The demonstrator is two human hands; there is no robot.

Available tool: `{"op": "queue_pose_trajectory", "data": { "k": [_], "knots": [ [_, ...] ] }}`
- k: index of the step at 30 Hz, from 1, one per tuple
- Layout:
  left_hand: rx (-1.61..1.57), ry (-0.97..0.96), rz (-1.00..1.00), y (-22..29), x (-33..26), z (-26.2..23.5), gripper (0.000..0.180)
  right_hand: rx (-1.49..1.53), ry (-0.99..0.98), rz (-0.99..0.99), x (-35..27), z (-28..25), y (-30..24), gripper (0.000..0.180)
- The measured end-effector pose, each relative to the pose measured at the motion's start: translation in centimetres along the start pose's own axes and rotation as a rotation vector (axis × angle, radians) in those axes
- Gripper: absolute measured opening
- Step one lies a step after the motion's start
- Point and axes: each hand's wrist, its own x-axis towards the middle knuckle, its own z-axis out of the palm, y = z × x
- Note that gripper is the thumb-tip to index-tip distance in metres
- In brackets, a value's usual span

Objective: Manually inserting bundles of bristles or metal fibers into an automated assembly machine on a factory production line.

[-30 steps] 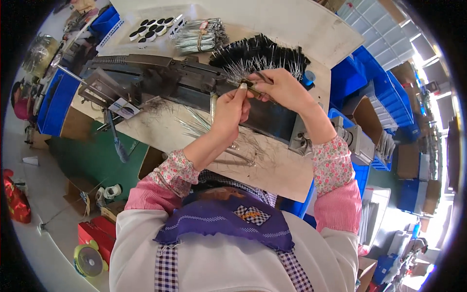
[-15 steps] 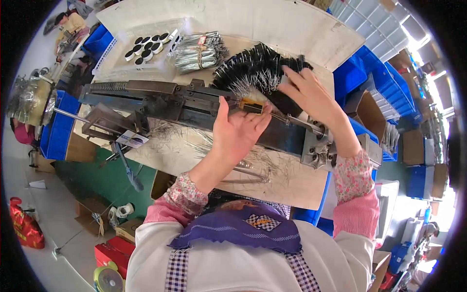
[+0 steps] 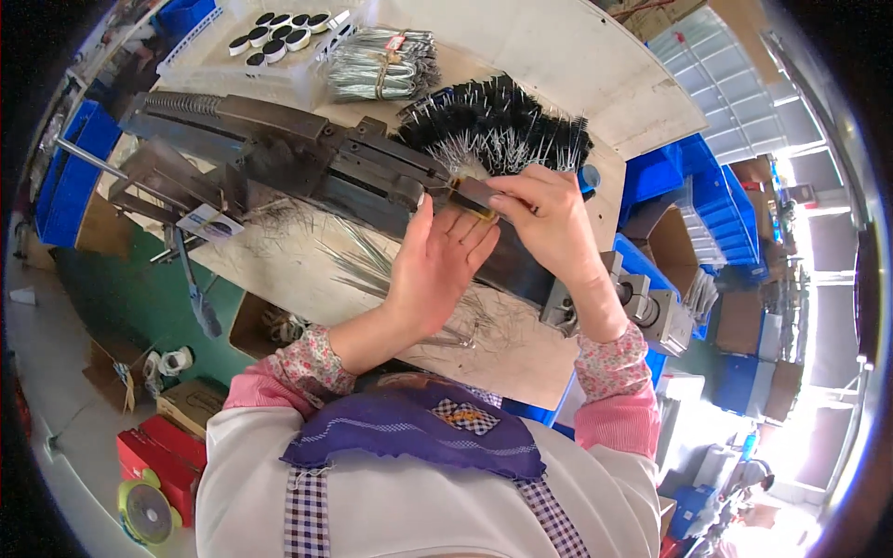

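My left hand [image 3: 437,265] is palm up with its fingers stretched out, their tips at the near side of a dark block with yellow edges [image 3: 474,195] on the metal bench machine [image 3: 363,177]. My right hand [image 3: 549,219] comes in from the right. Its thumb and forefinger are pinched together at the block's right end; whatever is between them is too small to make out. Just beyond both hands lies a heap of black-bristled wire brushes [image 3: 502,121], with their bright wire stems pointing toward me.
Behind the machine are a bundle of wire pieces [image 3: 383,65] and a clear plastic crate [image 3: 200,65] holding round black-topped white pieces. Loose wires [image 3: 358,265] litter the wooden tabletop [image 3: 521,349]. Blue bins [image 3: 721,209] and an open carton [image 3: 668,232] stand at the right.
My right hand has come down from over the brush heap to the dark block, and its fingers have closed to a pinch. My left hand stays by the block. The whole view has turned.
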Motion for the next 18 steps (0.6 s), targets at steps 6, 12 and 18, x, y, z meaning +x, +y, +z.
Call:
{"op": "queue_pose_trajectory", "data": {
  "k": [6, 12, 18],
  "knots": [
    [0.061, -0.073, -0.038, 0.4, 0.3, -0.2, 0.059, -0.124, 0.030, -0.127, -0.7, -0.5, 0.5, 0.012],
    [0.125, -0.065, -0.029, 0.7, 0.3, 0.7, 0.066, -0.149, 0.081, -0.182, -1.1, -0.8, 0.7, 0.011],
    [0.087, -0.046, -0.034, 0.7, 0.3, 0.5, 0.067, -0.154, 0.111, -0.257, -1.3, -0.9, -0.8, 0.014]
  ]
}}
